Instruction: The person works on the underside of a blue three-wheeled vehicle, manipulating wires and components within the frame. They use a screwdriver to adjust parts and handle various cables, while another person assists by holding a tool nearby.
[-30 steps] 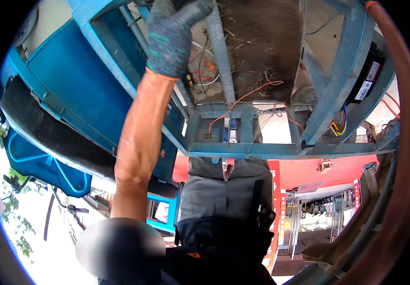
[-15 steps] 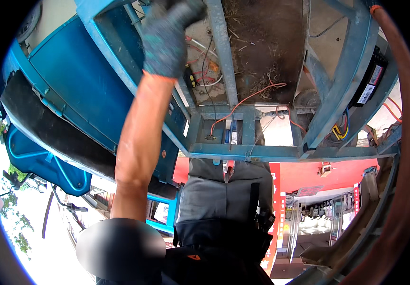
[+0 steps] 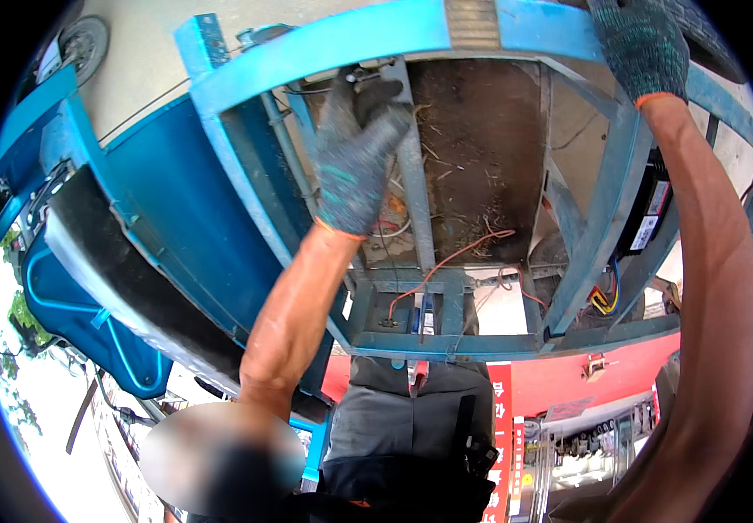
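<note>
The left hand (image 3: 355, 161), in a dark knit glove with an orange cuff, reaches up to about 11 o'clock from the picture's middle, into the blue metal frame (image 3: 324, 48) of an upturned vehicle; its fingers (image 3: 376, 100) are curled against a small fitting (image 3: 361, 77) under the top crossbar, though whether they truly clamp it I cannot tell, since the glove hides the contact; the bare forearm runs down toward 7 o'clock. The right hand (image 3: 642, 48), gloved alike, sits at 1 o'clock, its palm laid on the same frame's upper bar; the fingertips pass out of view at the rim, so their grip cannot be told; its arm drops along the right edge toward 5 o'clock. Between the hands lies a dirty brown floor panel (image 3: 481, 148) strewn with dry straw; an orange wire (image 3: 455, 257) trails across it toward 6 o'clock; a black battery box (image 3: 651, 213) hangs at 3 o'clock, with yellow and red wires (image 3: 605, 299) just below it; a black wheel (image 3: 84, 39) shows at 10 o'clock.
</note>
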Motion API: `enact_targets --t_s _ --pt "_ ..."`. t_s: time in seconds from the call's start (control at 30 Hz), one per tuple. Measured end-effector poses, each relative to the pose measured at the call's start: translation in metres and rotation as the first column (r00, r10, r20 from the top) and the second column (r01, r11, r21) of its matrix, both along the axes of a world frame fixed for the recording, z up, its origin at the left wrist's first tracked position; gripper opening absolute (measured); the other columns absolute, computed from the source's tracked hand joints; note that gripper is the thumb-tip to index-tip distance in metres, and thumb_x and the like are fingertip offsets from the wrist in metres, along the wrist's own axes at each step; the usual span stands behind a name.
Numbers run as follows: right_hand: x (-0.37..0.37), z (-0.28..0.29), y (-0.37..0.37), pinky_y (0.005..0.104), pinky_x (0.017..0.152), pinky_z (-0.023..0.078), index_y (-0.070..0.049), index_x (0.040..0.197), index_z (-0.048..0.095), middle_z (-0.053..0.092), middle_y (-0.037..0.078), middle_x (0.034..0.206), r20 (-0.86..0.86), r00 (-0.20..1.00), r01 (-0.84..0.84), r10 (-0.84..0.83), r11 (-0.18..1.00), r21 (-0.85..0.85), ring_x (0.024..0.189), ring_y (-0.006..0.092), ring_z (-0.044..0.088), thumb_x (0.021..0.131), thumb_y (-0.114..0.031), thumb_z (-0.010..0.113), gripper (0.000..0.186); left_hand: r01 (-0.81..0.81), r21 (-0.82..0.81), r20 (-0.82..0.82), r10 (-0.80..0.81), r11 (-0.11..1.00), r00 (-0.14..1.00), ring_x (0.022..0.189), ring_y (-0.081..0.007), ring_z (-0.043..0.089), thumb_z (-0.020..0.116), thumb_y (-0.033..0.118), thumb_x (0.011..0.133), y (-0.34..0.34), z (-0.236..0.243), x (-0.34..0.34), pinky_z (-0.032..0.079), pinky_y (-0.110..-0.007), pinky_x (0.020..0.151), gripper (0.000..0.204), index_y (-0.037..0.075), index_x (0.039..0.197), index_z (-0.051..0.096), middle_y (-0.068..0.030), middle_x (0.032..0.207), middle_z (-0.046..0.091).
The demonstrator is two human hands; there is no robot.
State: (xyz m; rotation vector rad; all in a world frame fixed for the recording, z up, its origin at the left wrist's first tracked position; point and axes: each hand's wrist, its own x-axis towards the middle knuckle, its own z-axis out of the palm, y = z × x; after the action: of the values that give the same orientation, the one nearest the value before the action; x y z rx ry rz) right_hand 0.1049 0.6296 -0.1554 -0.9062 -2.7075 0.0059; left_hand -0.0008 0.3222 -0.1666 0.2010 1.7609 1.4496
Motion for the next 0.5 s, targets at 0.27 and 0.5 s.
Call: enact_targets --t_s 0.27,0.5 --pt "0.007 0.027 -0.019 0.0516 0.078 0.051 -0.007 0.087 0.074 0.071 0.021 0.086 0.019 0.984 0.18 -0.179 0.964 -0.198 0.086 0.0431 0.067 0.099 -0.032 0.061 0.031 -0.103 0.142 0.15 0.081 0.985 0.985 0.117 -0.0348 0.067 0.072 0.021 0.089 -0.007 -0.025 -0.015 0.057 -0.047 0.097 0.073 -0.004 0.151 0.042 -0.0216 0.132 0.061" --pt "0.015 0.016 -0.007 0.052 0.079 0.051 -0.006 0.09 0.074 0.072 0.021 0.088 -0.009 0.985 0.163 -0.173 0.942 -0.293 0.087 0.0431 0.068 0.099 -0.03 0.06 0.03 -0.07 0.238 0.172 0.029 0.969 0.985 0.127 -0.0369 0.062 0.072 0.019 0.09 -0.003 -0.044 -0.011 0.049 -0.05 0.111 0.066 -0.003 0.147 0.046 -0.0212 0.138 0.06"
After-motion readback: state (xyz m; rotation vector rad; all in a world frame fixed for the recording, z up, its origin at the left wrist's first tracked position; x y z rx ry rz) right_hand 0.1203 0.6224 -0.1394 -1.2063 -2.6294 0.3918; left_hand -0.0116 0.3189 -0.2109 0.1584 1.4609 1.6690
